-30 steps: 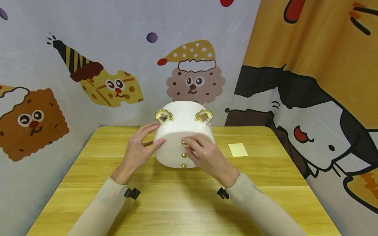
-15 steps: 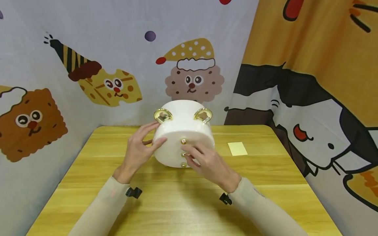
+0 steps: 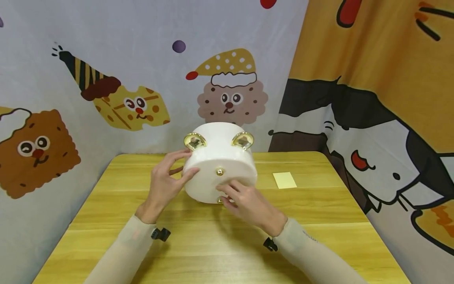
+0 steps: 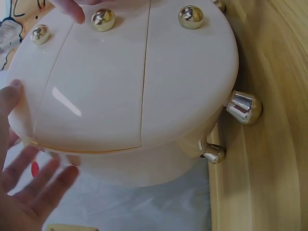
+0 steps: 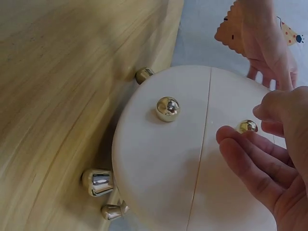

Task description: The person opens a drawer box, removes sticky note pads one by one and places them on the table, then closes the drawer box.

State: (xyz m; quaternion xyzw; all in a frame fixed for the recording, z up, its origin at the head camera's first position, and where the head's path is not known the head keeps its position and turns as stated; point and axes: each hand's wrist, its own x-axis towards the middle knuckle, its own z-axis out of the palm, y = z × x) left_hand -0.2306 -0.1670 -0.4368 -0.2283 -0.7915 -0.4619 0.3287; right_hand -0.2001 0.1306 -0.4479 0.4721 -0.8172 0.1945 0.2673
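A white, round-fronted drawer box [image 3: 220, 138] with gold ears stands on the table. Gold knobs run down its face: a top knob [image 3: 220, 172], a middle knob [image 4: 103, 20] and a bottom knob [image 5: 168, 109]. Holding its left edge, my left hand [image 3: 164, 179] has the thumb on the front and the other fingers along the side. My right hand [image 3: 246, 201] is before the face, its thumb and fingertips parted on either side of the middle knob in the right wrist view. That knob is hidden behind the fingers in the head view.
A yellow sticky note [image 3: 284, 180] lies on the wooden table [image 3: 220, 252], right of the box. Gold feet [image 4: 244, 107] hold the box above the tabletop. Behind hangs a cartoon-printed cloth [image 3: 149, 39], with an orange curtain [image 3: 390, 51] at the right.
My right hand has moved down the face from the top knob to the middle one. My left hand keeps its place on the box's edge.
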